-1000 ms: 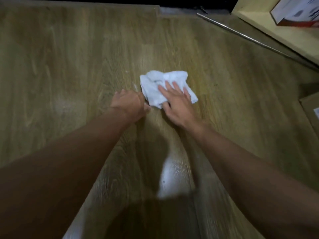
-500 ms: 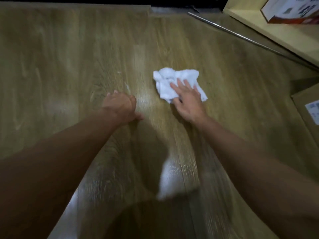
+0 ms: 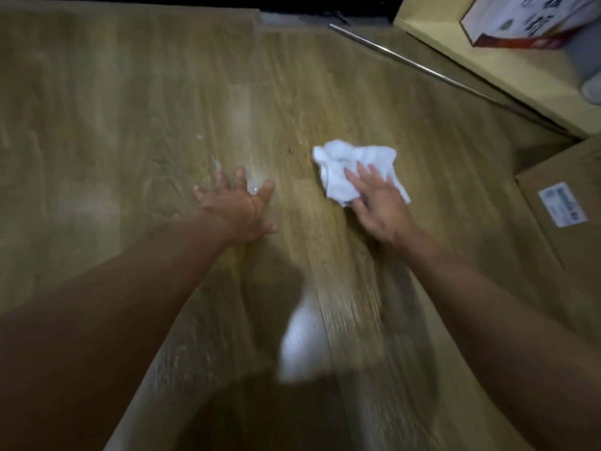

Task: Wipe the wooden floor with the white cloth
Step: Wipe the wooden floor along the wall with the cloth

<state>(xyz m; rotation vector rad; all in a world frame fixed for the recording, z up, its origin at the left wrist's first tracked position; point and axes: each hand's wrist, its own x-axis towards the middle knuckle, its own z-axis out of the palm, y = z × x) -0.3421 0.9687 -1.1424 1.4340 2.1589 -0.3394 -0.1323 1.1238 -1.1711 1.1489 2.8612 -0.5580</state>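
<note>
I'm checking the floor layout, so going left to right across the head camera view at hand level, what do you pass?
Left hand → white cloth → cardboard box.

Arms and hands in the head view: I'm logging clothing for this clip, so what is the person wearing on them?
Nothing worn shows: the left hand and right hand are ungloved; the left forearm and right forearm are bare to the frame edge, no sleeve, watch or bracelet. Blur rules out judging rings.
</note>
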